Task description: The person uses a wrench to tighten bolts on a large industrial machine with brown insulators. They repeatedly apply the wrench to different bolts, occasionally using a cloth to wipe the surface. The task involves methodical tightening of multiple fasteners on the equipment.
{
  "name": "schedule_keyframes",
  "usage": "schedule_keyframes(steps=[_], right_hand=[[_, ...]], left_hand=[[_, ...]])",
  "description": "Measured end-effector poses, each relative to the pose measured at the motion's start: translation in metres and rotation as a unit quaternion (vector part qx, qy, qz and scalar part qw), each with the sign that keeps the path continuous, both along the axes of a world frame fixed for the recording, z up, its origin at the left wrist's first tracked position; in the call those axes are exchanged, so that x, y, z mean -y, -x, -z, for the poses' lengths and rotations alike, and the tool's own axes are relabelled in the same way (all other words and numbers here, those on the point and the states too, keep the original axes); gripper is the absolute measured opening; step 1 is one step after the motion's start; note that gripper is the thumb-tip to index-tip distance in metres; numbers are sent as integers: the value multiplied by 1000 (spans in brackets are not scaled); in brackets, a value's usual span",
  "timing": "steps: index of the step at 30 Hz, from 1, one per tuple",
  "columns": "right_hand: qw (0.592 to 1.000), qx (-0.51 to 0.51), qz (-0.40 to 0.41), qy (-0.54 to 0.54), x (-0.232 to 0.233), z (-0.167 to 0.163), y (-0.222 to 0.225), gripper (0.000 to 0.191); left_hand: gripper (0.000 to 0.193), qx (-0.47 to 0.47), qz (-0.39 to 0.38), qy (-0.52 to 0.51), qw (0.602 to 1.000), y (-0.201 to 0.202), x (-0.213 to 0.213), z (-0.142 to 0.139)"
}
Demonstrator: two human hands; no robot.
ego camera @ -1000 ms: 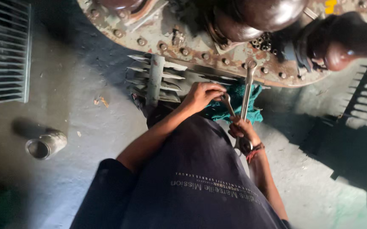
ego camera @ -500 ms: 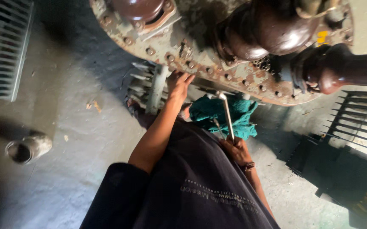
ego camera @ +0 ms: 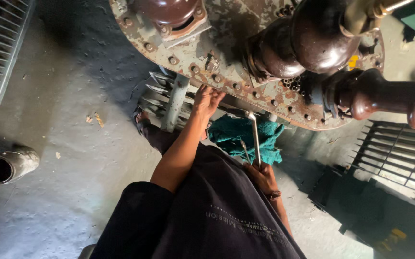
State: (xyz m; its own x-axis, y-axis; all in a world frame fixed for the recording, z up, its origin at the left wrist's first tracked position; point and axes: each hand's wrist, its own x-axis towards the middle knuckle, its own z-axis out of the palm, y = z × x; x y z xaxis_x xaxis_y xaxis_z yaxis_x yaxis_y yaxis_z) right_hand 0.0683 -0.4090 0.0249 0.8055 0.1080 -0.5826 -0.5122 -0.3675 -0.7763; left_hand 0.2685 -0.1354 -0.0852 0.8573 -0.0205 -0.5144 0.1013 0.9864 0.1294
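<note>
Gripping two spanners (ego camera: 254, 139), right hand (ego camera: 261, 176) — left hand (ego camera: 207, 100) spread on flange (ego camera: 246, 91), teal rag (ego camera: 246, 136) between.

The single head-worn camera looks steeply down, close over the person's torso, toward the rusty bolted metal cover (ego camera: 246, 72) and grey concrete floor (ego camera: 73, 144).

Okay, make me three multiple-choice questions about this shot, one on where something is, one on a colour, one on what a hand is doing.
1. Where does the left hand rest?
A. on the rim of the rusty bolted cover
B. on the floor
C. on the metal can

2. What colour is the cloth?
A. red
B. teal green
C. white

3. What is the right hand doing?
A. hanging empty
B. holding metal wrenches
C. gripping the cloth

A: its fingers lie by the rim bolts.
B: it is teal.
B: its fingers are closed around the shafts.
</note>
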Motion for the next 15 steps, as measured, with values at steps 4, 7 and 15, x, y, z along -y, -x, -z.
schedule_keyframes(steps=[4, 7, 15], right_hand=[[1000, -7, -10, 17, 0, 0, -1, 39], [998, -20, -15, 62, -1, 0, -2, 36], [995, -4, -52, 82, -5, 0, -7, 35]], left_hand=[[9, 58, -2, 29, 998, 0, -1, 0], [16, 40, 11, 104, 994, -1, 0, -1], [16, 95, -17, 53, 994, 3, 8, -8]])
